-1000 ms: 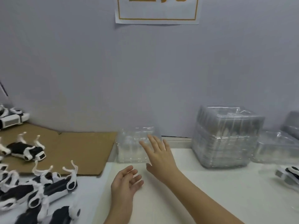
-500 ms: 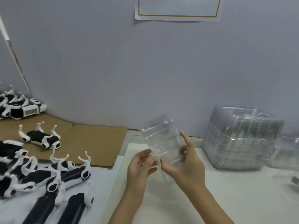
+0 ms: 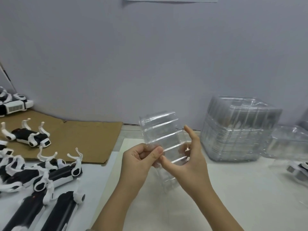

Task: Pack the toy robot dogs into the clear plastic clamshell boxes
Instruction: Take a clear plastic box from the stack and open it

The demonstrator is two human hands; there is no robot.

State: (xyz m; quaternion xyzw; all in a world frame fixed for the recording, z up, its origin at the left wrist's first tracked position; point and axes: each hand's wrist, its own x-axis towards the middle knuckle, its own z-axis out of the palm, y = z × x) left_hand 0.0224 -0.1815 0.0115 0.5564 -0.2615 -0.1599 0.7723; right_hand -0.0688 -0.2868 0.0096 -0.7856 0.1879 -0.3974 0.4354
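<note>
Pinching clamshell box [image 3: 160, 130] edges | left hand [image 3: 138, 159], right hand [image 3: 191, 162] curled round it | toy dogs [image 3: 63, 172] left, stack [image 3: 238, 130] right

Toy dogs [image 3: 26, 138]: at least 7 along table's [image 3: 233, 197] left edge, tangled, exact no. unclear; 1 more dog [image 3: 298, 170] at rt edge. Clear boxes: 1 held box [image 3: 162, 134], 1 box stack [image 3: 236, 130] back-rt (no. unclear), 1 loose box [image 3: 288, 142] beside it. Cardboard sheet [image 3: 86, 139]: 1. Hands: 2, left hand [image 3: 140, 157] and right hand [image 3: 186, 162].
</note>
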